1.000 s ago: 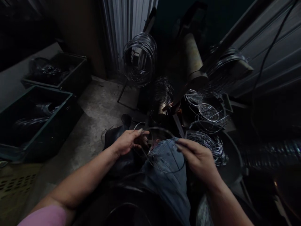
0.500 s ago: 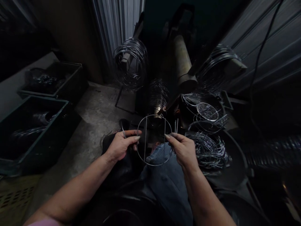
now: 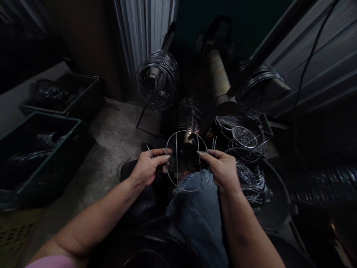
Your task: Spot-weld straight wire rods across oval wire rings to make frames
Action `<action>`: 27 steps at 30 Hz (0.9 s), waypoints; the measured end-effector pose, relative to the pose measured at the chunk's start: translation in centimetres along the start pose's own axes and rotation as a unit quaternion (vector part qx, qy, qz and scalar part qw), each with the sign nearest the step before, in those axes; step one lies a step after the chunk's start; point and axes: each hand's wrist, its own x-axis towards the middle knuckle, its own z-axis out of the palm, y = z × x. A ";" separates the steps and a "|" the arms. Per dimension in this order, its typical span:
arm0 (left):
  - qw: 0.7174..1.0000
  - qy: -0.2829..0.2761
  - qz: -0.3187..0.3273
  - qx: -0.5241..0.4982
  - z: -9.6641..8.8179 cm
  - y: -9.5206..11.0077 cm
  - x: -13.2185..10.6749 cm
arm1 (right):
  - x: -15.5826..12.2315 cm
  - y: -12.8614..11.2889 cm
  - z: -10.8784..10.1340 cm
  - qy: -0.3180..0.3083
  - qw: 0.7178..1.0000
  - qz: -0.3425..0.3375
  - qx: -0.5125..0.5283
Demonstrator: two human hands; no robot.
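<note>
A round wire ring (image 3: 187, 160) with two straight cross wires stands upright above my knee in blue jeans (image 3: 199, 212). My left hand (image 3: 149, 167) pinches the ring's left edge, and a short wire end sticks up from its fingers. My right hand (image 3: 221, 168) pinches the ring's right side at one cross wire and also holds a few short straight wires (image 3: 214, 143) that point upward. The ring's top sits just below a metal tip of the machine (image 3: 195, 131) in front of me.
Wire coils (image 3: 158, 79) hang on spindles behind, beside a brown cylinder (image 3: 219, 80). A dark pan of finished wire rings (image 3: 245, 137) and loose wire (image 3: 255, 184) lies to the right. Two dark green crates (image 3: 41, 141) stand left on the concrete floor (image 3: 111, 141).
The ring was lying flat over my knee a second ago; both hands have raised it upright and lifted it toward the machine tip.
</note>
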 end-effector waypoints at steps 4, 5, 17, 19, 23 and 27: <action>1.000 -0.009 -0.005 -0.008 0.3 0.3 -0.1 | 0.1 -0.5 0.1 0.005 0.999 0.032 0.033; 1.000 -0.014 -0.005 -0.010 0.3 0.4 -0.1 | 0.0 -0.6 0.1 0.004 0.998 0.038 0.040; 0.998 0.000 0.014 0.067 1.8 -0.1 1.5 | -1.8 2.0 -1.6 -0.002 0.986 0.074 0.148; 0.995 0.002 0.031 0.092 2.3 -0.6 1.7 | -2.6 2.7 -2.0 0.017 0.983 0.081 0.166; 0.991 -0.012 0.037 0.126 3.1 -0.9 2.0 | -3.5 3.1 -2.6 0.031 0.979 0.094 0.180; 0.990 -0.035 0.043 0.130 3.8 -0.7 2.6 | -3.1 2.6 -3.1 0.046 0.978 0.087 0.184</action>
